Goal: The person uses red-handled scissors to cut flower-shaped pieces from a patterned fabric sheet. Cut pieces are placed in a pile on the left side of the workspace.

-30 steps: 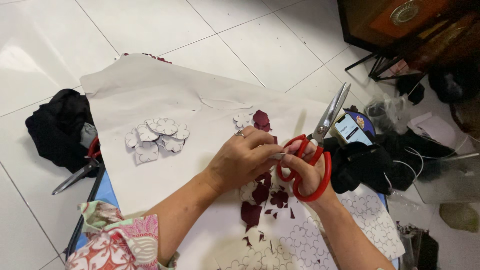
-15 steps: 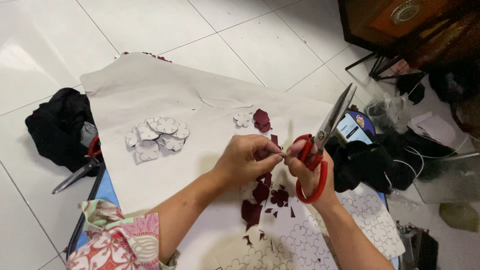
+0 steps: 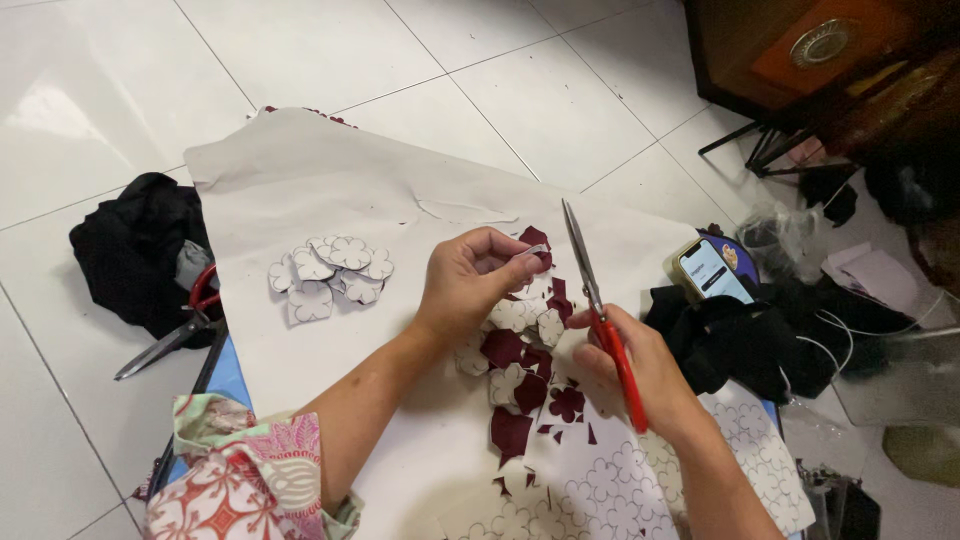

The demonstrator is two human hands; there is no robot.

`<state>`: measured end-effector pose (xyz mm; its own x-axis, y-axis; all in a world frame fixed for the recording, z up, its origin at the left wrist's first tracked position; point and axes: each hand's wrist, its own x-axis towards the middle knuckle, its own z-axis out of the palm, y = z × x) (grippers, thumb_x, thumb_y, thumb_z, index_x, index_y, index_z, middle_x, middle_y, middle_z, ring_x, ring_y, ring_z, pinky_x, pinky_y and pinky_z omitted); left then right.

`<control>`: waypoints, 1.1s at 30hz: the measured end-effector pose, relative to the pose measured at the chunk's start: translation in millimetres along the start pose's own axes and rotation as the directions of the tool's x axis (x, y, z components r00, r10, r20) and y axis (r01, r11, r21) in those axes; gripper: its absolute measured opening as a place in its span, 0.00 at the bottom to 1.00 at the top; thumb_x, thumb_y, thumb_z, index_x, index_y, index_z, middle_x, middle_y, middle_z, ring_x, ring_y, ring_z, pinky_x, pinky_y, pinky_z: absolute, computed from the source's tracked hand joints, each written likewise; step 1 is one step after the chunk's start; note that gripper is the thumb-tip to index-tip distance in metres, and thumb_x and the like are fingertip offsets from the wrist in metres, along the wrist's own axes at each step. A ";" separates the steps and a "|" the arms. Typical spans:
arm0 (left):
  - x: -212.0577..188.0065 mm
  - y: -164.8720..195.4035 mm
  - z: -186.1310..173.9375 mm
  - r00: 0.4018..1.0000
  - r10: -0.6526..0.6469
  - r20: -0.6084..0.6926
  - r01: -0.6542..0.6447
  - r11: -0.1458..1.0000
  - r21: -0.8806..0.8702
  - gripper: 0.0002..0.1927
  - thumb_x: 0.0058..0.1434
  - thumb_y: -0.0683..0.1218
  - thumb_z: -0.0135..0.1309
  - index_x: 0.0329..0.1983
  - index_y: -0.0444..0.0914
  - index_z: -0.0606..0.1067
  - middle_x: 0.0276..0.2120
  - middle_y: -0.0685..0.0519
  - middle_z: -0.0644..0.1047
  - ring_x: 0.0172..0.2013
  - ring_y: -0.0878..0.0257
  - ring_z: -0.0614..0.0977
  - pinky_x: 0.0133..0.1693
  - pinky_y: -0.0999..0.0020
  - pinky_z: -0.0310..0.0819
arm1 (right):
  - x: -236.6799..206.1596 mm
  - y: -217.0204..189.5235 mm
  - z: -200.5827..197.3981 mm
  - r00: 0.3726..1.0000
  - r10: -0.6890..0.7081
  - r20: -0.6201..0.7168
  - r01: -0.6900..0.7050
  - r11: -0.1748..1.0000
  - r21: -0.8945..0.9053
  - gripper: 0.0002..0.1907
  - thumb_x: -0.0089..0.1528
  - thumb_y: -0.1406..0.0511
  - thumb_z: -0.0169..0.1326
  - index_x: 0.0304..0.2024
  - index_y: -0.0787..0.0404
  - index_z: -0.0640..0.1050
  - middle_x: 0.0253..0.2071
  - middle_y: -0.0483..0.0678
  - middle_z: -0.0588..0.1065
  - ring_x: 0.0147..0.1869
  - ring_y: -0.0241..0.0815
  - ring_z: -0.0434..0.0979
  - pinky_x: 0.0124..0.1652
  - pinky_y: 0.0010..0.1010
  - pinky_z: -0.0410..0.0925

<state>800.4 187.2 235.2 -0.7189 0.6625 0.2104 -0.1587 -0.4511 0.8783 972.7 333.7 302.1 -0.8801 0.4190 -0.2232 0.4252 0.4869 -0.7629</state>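
Note:
My left hand (image 3: 478, 280) pinches a small dark red and white flower-shaped cut-out (image 3: 536, 246) between thumb and fingers, above a large sheet of white paper (image 3: 330, 200) on the floor. My right hand (image 3: 640, 372) grips red-handled scissors (image 3: 600, 310), blades pointing up and away, just right of the cut-out. Dark red scraps and white flower pieces (image 3: 520, 380) lie under and between both hands. A patterned sheet printed with flower outlines (image 3: 600, 490) lies near my right wrist.
A pile of white flower cut-outs (image 3: 335, 272) rests left on the paper. A second pair of red-handled scissors (image 3: 175, 330) lies by black cloth (image 3: 135, 250). A phone (image 3: 712, 270), black fabric (image 3: 740, 335), cables and dark furniture (image 3: 830, 60) stand right.
My left hand has lifted the cut-out away from the scissors. The right hand has turned so the blades now point up, closed, instead of angling right.

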 end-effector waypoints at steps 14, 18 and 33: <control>-8.9 2.2 -10.0 0.970 0.244 -0.014 -0.243 0.968 0.055 0.05 0.64 0.37 0.60 0.41 0.30 0.77 0.38 0.49 0.81 0.40 0.67 0.85 0.44 0.75 0.84 | -3.1 -0.2 18.5 0.977 -0.015 0.211 -0.023 0.985 0.172 0.28 0.58 0.52 0.57 0.51 0.68 0.74 0.20 0.43 0.67 0.17 0.33 0.65 0.18 0.26 0.60; -9.5 0.7 -13.6 0.966 0.260 -0.001 -0.258 0.957 0.133 0.04 0.64 0.37 0.61 0.39 0.31 0.78 0.38 0.51 0.79 0.38 0.69 0.83 0.42 0.76 0.84 | 1.5 9.1 20.3 0.964 -0.158 0.214 0.140 0.985 0.098 0.46 0.53 0.32 0.48 0.48 0.66 0.74 0.19 0.41 0.68 0.16 0.32 0.69 0.17 0.24 0.63; -7.7 -4.0 -20.6 0.949 0.315 -0.012 -0.302 0.921 0.244 0.03 0.63 0.37 0.62 0.38 0.32 0.79 0.38 0.52 0.80 0.38 0.69 0.84 0.44 0.74 0.86 | 14.0 25.7 30.3 0.979 -0.067 0.192 0.041 0.990 0.137 0.57 0.39 0.20 0.38 0.33 0.65 0.74 0.13 0.41 0.62 0.13 0.33 0.65 0.14 0.26 0.61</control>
<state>792.6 171.7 221.2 -0.7405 0.4796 0.4709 0.2361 -0.4704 0.8503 965.0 328.9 261.0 -0.9309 0.2306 -0.2834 0.3556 0.3941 -0.8475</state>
